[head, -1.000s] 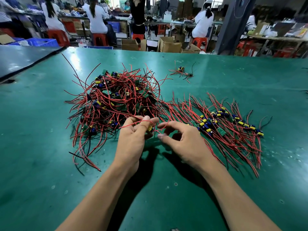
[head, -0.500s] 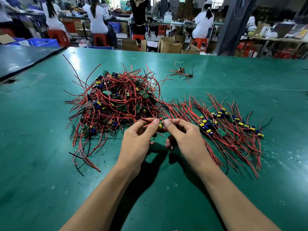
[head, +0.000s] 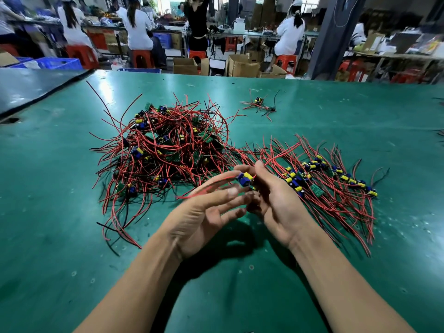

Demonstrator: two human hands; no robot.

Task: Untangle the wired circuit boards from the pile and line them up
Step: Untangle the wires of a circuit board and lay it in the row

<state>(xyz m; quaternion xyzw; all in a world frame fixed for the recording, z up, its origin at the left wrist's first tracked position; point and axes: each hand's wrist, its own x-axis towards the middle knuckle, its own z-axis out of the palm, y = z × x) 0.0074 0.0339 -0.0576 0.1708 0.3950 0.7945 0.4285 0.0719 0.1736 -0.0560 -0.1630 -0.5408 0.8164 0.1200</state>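
Observation:
A tangled pile of small green circuit boards with blue and yellow parts and red and black wires lies on the green table, left of centre. To its right, a row of lined-up boards lies with wires trailing toward me. My right hand pinches one circuit board between thumb and curled fingers, just above the table. My left hand is palm up with fingers stretched and blurred; the board's red wire runs across its fingertips.
One stray wired board lies alone farther back on the table. A darker table adjoins at the far left. Beyond the far edge are cardboard boxes, red stools and several seated people.
Both hands have turned palm up and lifted the board free of the pile. My left hand let go its pinch and spread its fingers; the board now sits in my right hand.

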